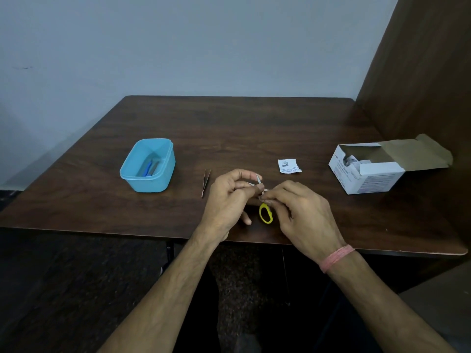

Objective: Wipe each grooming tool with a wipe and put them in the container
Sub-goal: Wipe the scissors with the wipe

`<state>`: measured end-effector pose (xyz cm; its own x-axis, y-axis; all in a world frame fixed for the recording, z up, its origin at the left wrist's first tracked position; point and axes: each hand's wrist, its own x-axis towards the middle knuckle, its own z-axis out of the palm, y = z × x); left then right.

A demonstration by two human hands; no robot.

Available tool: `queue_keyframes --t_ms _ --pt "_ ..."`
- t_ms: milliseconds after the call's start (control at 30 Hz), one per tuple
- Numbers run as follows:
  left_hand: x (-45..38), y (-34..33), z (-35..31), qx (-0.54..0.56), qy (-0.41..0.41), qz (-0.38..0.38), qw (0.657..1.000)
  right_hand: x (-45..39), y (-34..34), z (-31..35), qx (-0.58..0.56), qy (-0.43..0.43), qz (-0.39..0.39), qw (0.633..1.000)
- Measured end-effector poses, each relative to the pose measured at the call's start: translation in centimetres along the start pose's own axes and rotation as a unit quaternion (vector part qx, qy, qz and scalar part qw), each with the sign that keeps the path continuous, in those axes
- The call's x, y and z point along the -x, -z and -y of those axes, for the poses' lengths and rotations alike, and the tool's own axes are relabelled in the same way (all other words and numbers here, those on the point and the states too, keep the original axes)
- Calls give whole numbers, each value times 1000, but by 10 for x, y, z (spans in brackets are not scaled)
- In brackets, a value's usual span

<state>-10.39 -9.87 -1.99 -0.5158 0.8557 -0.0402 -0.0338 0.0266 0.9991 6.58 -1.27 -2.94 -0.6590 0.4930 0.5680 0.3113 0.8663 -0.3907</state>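
Both forearms reach in over the near edge of a dark wooden table (229, 123), hands meeting at its middle. The left hand (226, 200) curls its fingers around the blade end of a small pair of scissors (265, 212) — a metal tip pokes out above the knuckles, a yellow handle loop hangs below. The right hand (303, 215), a pink band at its wrist, pinches a wipe (263, 192) against the tool between thumb and fingertips. Tweezers (206, 182) lie just left of the hands; the blue container (148, 165) stands farther left, with blue-handled items inside. A torn packet (289, 166) and an open box (377, 166) sit to the right.
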Motion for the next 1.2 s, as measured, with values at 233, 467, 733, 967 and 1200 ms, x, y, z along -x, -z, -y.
queue_keyframes --t_ms 233,467,733,967,1200 --pt "0 1 1 -23 -21 -11 999 -2 3 -1 21 30 16 999" --pt "-3 1 8 -70 -47 -24 996 9 3 1 2 13 -2 1000" --pt "-3 -3 8 -76 -35 -39 996 13 2 0 2 -2 0 1000" --pt "-2 -3 7 -88 -38 -43 994 13 3 0 5 21 10 1000" --pt "-2 -4 7 -83 -40 -41 995 14 4 0 -16 21 21 999"
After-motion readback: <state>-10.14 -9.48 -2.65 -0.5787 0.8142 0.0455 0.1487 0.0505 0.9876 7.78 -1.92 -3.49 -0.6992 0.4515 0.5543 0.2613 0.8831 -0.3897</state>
